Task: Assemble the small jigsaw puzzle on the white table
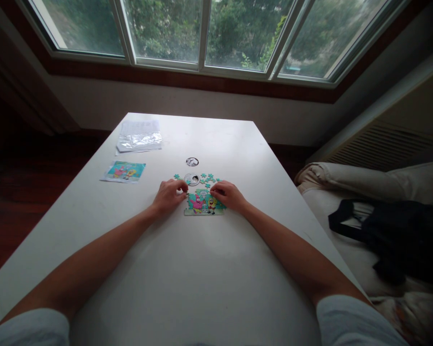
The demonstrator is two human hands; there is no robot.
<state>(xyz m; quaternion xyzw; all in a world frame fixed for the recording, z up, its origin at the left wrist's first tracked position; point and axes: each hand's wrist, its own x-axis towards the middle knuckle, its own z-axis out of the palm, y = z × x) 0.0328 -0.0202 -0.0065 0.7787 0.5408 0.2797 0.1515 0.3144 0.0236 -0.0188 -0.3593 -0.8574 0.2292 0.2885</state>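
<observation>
A partly assembled jigsaw puzzle [204, 205] lies flat on the white table, showing a pink starfish and a yellow sponge cartoon figure on a teal background. At its upper left corner, my left hand [170, 195] has thumb and index finger pinched on what looks like a small puzzle piece, mostly hidden by the fingertips. My right hand [228, 195] is closed, its fingertips gripping the puzzle's upper right edge. Just beyond the hands, several loose teal puzzle pieces [207, 179] are scattered around a round metal-looking disc [192, 179].
On the white table [216, 274], a printed picture sheet [124, 171] with the same cartoon lies left, and papers with a clear plastic bag [140, 136] lie behind it. A round hole [192, 162] is beyond the disc. A sofa [350, 192] with dark cloth [400, 230] stands right.
</observation>
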